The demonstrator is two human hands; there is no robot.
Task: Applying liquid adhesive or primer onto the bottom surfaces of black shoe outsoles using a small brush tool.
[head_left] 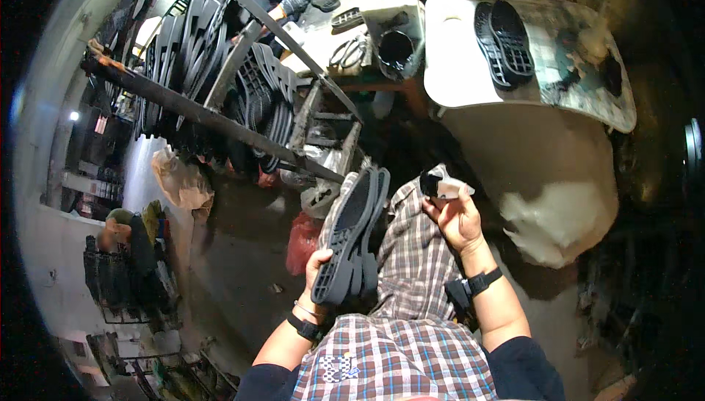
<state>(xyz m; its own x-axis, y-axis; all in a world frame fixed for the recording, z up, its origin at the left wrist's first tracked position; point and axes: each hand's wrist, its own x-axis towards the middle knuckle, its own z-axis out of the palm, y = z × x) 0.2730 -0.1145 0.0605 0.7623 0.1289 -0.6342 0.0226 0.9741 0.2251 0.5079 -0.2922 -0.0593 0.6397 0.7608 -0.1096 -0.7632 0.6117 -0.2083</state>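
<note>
My left hand (316, 267) is closed around the side of black shoe soles (351, 236), at least two held together upright over my lap. Their grid-patterned heel ends point down toward me. To the right, above my checked apron, my right hand (461, 223) pinches a small white and black piece (446, 187) between thumb and fingers; it resembles a scrap of cloth, but its kind is unclear. The two hands are apart, and the piece does not touch the soles.
A metal rack (220, 118) full of black soles stands at the upper left. Another pair of soles (505, 45) lies on a white-topped table (455, 81) at the upper right. A dark pot (396, 52) sits on the bench, where a person's gloved hand (297, 1) shows.
</note>
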